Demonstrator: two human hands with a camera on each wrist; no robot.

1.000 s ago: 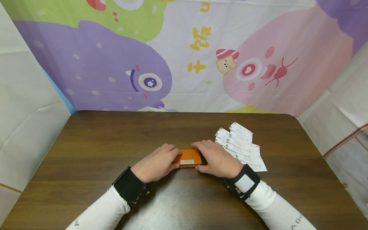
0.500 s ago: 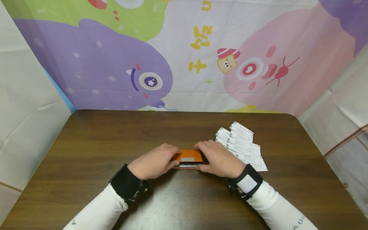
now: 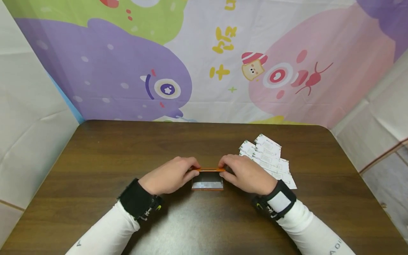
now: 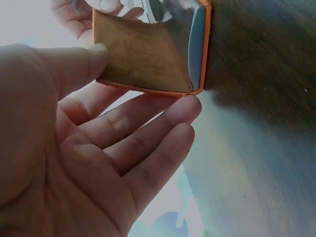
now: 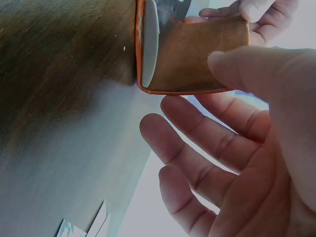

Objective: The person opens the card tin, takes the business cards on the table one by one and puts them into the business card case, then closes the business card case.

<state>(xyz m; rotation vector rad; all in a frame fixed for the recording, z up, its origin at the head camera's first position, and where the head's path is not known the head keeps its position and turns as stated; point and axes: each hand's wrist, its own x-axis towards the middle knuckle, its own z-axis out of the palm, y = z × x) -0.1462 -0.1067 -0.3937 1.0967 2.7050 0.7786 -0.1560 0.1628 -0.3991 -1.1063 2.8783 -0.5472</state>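
Observation:
An orange bifold wallet sits on the table in front of me, its upper flap raised and its lower half lying flat. Brown lining shows inside the flap, and a pale piece lines the lower half. My left hand pinches the flap's left end, thumb on the lining and fingers behind. At the right end, my right hand pinches it likewise, its other fingers spread below the edge in the right wrist view.
Several white printed cards with green leaf corners lie overlapping just beyond my right hand. The brown wooden table ends at a cartoon-printed cloth at the back. Pale sheets hang at both sides.
The wallet was folded over with its orange outside facing up. Both hands have lifted the upper flap up and away from me, so the inside now shows. The cards have not moved.

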